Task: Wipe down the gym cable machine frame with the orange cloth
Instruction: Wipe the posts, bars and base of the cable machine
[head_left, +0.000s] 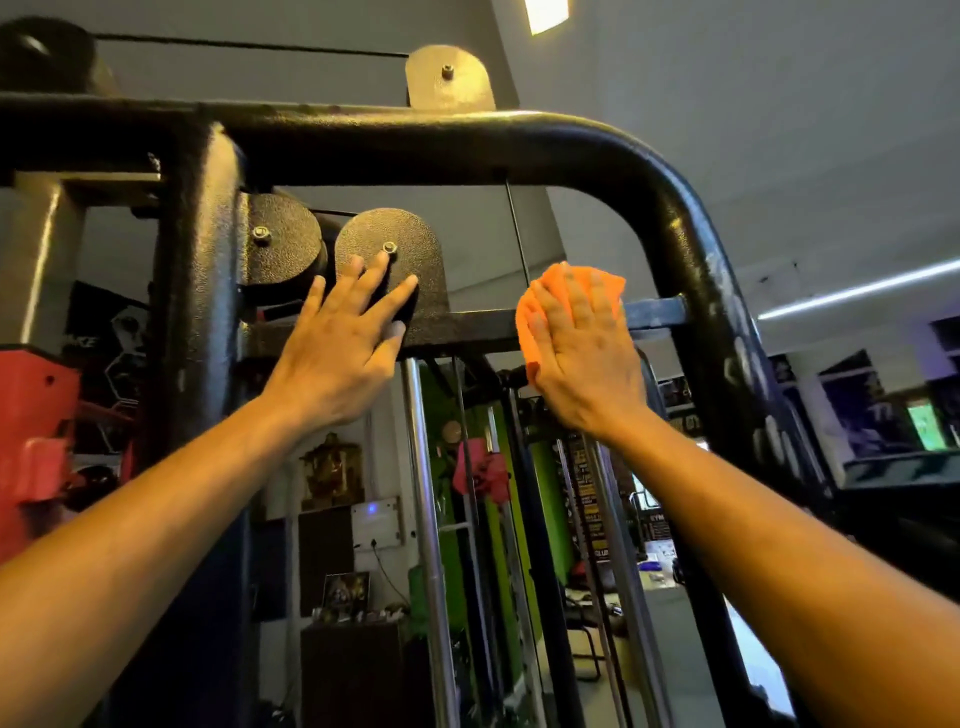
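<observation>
The black cable machine frame (519, 140) arches overhead, with a horizontal crossbar (467, 325) below its top tube. My right hand (587, 353) presses the orange cloth (545, 301) flat against that crossbar with straight fingers; the cloth shows above and left of the fingers. My left hand (343, 338) rests flat with spread fingers on a round black pulley cover (389, 249), thumb on the crossbar's edge. A second pulley cover (280, 244) sits just left of it.
Chrome guide rods (426, 519) and a thin cable (517, 234) run down behind the crossbar. A thick black upright (202, 291) stands on the left, red equipment (36, 415) beyond it. A shelf with small items (348, 613) lies below, gym floor at right.
</observation>
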